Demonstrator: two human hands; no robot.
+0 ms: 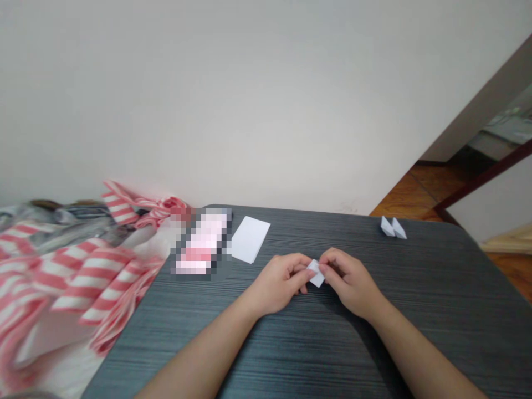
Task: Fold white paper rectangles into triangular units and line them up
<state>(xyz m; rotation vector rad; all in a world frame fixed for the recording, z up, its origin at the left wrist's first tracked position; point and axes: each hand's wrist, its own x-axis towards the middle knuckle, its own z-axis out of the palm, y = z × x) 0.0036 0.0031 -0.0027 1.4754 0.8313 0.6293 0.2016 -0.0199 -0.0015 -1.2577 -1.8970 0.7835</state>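
Between my two hands is a small piece of folded white paper [316,273], held just above the dark table. My left hand [283,281] pinches its left side between thumb and fingers. On the opposite side, the thumb and fingertips of my right hand [348,280] grip the paper's right edge. Part of the paper is hidden behind the fingertips. Beyond my left hand lies a stack of white paper sheets [250,239]. Two small folded white paper shapes [393,228] stand side by side toward the far right of the table.
The dark wood-grain table [440,288] meets a pale wall [266,105] at its far edge. A pixelated pink and white object [202,244] lies at the table's far left. Red-and-white striped cloth [100,271] is heaped beside the left edge. Wooden floor [399,194] shows at right.
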